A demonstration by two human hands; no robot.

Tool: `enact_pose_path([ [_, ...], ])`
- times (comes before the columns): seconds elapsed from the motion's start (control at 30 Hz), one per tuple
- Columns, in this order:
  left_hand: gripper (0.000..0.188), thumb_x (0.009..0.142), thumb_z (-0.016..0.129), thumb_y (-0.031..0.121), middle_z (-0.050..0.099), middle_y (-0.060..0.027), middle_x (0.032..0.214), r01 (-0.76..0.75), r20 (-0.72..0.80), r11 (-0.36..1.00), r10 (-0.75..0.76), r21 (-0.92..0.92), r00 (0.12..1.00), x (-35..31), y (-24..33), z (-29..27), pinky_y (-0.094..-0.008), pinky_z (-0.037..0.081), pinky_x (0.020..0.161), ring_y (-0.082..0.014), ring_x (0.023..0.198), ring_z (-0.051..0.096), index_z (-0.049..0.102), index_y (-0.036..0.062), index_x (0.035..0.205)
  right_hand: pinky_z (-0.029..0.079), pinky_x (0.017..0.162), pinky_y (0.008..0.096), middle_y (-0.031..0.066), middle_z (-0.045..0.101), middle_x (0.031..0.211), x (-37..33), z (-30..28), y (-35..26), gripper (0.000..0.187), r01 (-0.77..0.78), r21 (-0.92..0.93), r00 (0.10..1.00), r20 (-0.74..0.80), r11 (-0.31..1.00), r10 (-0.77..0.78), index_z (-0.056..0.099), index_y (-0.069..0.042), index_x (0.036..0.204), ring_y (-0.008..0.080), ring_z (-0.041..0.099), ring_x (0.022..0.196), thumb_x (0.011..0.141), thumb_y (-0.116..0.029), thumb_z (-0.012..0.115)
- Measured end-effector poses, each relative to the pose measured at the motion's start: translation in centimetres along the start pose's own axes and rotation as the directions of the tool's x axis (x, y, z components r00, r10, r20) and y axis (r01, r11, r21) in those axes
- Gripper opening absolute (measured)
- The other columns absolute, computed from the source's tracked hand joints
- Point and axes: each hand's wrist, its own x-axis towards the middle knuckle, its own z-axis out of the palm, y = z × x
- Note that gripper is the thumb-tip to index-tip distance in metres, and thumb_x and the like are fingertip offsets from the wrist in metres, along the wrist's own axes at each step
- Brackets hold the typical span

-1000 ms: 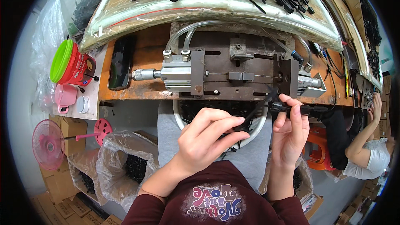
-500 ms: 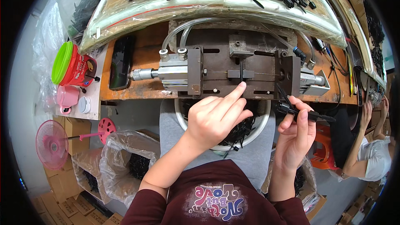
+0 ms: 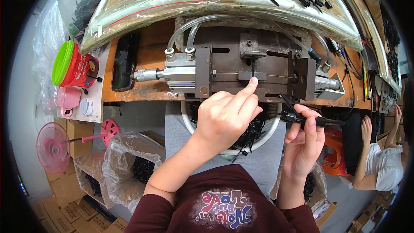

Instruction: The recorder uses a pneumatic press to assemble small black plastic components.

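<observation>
My left hand reaches over the front of a metal fixture with its index finger stretched out and the other fingers loosely extended. The fingertip touches the near end of a thin black plastic rod, which lies across a small dark grey block at the fixture's middle. A thin metal wire runs sideways through that block between two end plates. To the right, my right hand is closed around several black plastic parts, each with a slim stem and thicker head; the fingers hide some of them.
Air cylinders with clear hoses flank the fixture. Behind it rises a wrapped tray heaped with black parts. A white-rimmed tub of parts sits between my legs. A phone and red bucket stand left; a co-worker sits right.
My left fingertip has moved slightly forward, from the near edge of the block onto it, at the rod's end. My right hand keeps hold of the parts, which have tilted a little.
</observation>
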Motion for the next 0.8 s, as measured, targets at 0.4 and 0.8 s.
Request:
enact_pose_path([
  [0.4,0.028,0.07,0.082,0.015,0.072,-0.0096,0.101,-0.022,-0.07,0.969,0.005,-0.245,0.998,-0.2,2.0,-3.0,-0.028,0.054,0.061,-0.0201,0.075,0.069,0.071,0.0059,0.093,0.052,0.051,0.026,0.02,0.066,0.111,0.1,-0.2,0.2,0.014,-0.157,0.011,0.986,0.051,0.988,0.156,0.062,0.003,0.104,0.0146,0.061,0.06,0.096,-0.008,0.058],
  [0.8,0.028,0.065,0.084,0.01,0.07,-0.0067,0.09,0.059,0.106,0.833,-0.001,-0.55,0.994,-0.9,2.5,-5.0,-0.0289,0.055,0.059,-0.0194,0.073,0.068,0.075,0.0051,0.091,0.05,0.049,0.0244,0.0205,0.066,0.108,0.3,-0.1,0.2,0.017,-0.324,0.09,0.942,0.127,0.942,0.311,0.061,0.002,0.104,0.0143,0.06,0.055,0.098,-0.014,0.057],
])
